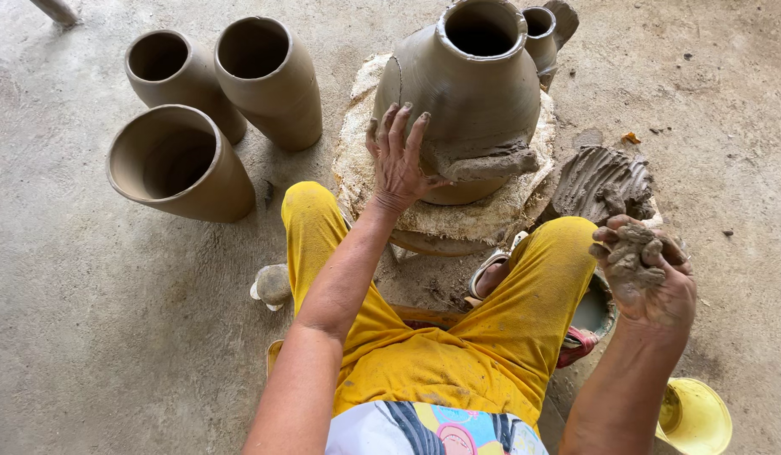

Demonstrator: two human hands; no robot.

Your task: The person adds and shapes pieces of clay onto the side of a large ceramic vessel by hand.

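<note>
A wet grey clay pot with a wide mouth stands on a cloth-covered round stand between my knees. A rough strip of fresh clay clings to its lower side. My left hand lies flat against the pot's lower left wall, fingers spread. My right hand hovers to the right above my knee, fingers curled around a lump of wet clay. A mound of raw clay sits just beyond that hand.
Three unfired clay vases stand on the concrete floor at the left. A small clay jug is behind the pot. A yellow bowl sits at the lower right, a basin of water under my right knee.
</note>
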